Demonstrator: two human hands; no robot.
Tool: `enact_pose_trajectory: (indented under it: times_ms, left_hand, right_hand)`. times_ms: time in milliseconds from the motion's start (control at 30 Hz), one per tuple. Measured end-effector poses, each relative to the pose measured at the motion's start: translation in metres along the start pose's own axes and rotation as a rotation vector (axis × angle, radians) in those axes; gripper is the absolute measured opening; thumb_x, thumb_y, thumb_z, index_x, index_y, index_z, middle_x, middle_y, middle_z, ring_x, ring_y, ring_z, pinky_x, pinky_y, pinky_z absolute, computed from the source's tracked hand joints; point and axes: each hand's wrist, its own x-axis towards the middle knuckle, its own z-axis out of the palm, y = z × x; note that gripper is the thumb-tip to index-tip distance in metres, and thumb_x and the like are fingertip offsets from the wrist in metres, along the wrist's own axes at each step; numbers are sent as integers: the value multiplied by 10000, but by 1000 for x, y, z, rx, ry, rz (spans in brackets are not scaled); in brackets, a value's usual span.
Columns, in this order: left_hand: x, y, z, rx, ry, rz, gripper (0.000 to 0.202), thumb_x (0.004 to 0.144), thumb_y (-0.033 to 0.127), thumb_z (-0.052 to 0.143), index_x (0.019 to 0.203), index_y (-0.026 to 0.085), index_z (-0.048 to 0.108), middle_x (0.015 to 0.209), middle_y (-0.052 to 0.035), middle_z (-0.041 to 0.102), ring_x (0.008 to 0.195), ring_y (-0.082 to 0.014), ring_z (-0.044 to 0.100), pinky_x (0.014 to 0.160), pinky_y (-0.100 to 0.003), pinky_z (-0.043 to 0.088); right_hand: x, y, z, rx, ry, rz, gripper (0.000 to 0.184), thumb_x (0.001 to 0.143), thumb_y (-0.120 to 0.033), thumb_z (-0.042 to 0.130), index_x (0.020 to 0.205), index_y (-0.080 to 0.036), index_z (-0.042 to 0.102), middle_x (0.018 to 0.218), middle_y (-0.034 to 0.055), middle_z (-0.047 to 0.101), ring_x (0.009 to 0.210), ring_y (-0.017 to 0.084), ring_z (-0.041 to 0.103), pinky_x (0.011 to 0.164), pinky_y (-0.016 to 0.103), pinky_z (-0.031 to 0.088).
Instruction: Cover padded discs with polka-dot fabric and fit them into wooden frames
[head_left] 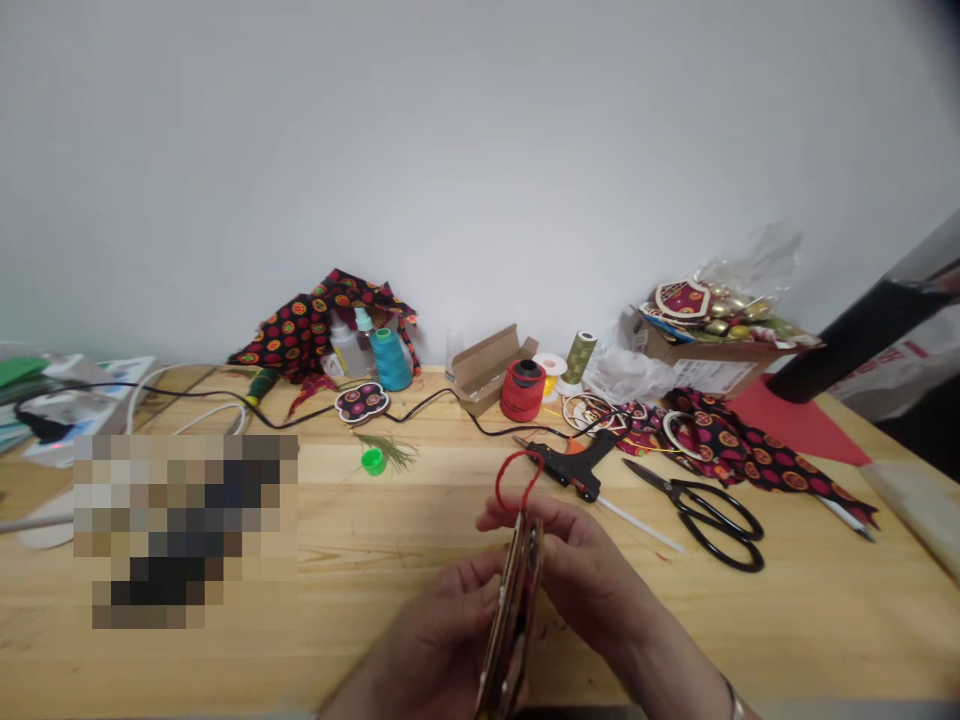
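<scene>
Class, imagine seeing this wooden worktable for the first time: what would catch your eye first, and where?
Probably the flat, layered piece with a red cord loop, held edge-on between the left hand and right hand at bottom centre. Next might come the black-handled metal scissors, right of the hands, and the black fabric with red round motifs, heaped at the back, left of centre.

Worktop [337,520]: pale, grained wood, spreading left and right before you
Wall [480,150]: plain, light grey, rising behind the far edge you face
Light: soft, fairly even around you
</scene>
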Motion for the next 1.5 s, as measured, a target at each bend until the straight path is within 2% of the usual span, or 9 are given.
enact_pose_trajectory:
  times_ms: [133,300,533,700,833,900,1000,1167,1500]
  left_hand:
    - [1,-7,-3,2,-66,-44,199,716,333,777,769,163,689,472,62,504,315,-33,380,377,-163,391]
    - [0,-5,1,11,-65,-72,184,621,227,822,727,148,694,454,64,499,331,-29,377,400,-161,397]
    - [1,-4,4,9,-18,-51,240,654,303,806,800,152,691,489,64,509,335,-25,361,380,-159,374]
    - [0,-3,3,11,6,-46,350,624,436,817,808,151,730,578,5,668,353,-42,485,390,-160,406]
    - [-3,1,1,63,44,-97,386,650,467,791,867,150,757,785,-77,766,637,-166,705,558,-218,515]
    - [-5,6,1,146,132,-76,313,739,435,724,880,158,763,848,-92,776,742,-207,723,636,-263,533]
    - [-8,20,3,298,290,93,216,806,364,668,858,180,769,809,-64,780,717,-199,711,647,-269,525]
    - [-19,45,9,545,397,314,352,825,445,646,953,137,757,918,-105,777,855,-230,707,789,-304,521]
    - [-12,54,28,1097,463,292,216,783,371,685,947,263,776,888,-12,787,839,-208,690,741,-269,505]
  right_hand:
    - [1,3,1,52,-24,57,271,644,-364,846,827,-179,771,768,12,686,621,96,550,621,210,405]
    - [0,6,0,64,-21,60,356,570,-444,870,721,-148,741,683,-5,627,516,69,454,543,210,367]
    - [0,3,6,61,17,16,347,562,-438,874,640,-149,700,566,-18,591,488,73,421,495,203,322]
    - [-2,5,7,38,63,-4,299,601,-408,855,635,-155,701,559,-11,611,477,72,438,487,200,318]
    - [-3,2,5,-10,111,-25,283,607,-402,854,683,-162,723,579,-8,632,487,78,469,493,204,341]
    - [-4,-3,3,-42,148,-55,283,594,-402,860,664,-166,720,576,-11,639,499,85,485,509,214,368]
    - [-6,-14,-2,-106,206,-100,274,584,-393,866,643,-169,720,586,-7,665,538,101,528,568,234,415]
    - [-11,-26,-12,-248,256,-85,251,626,-376,842,632,-154,725,580,3,680,533,105,543,571,241,417]
    - [-10,-31,-10,-568,266,-32,214,648,-359,756,578,-176,672,542,-11,644,529,128,551,545,266,405]
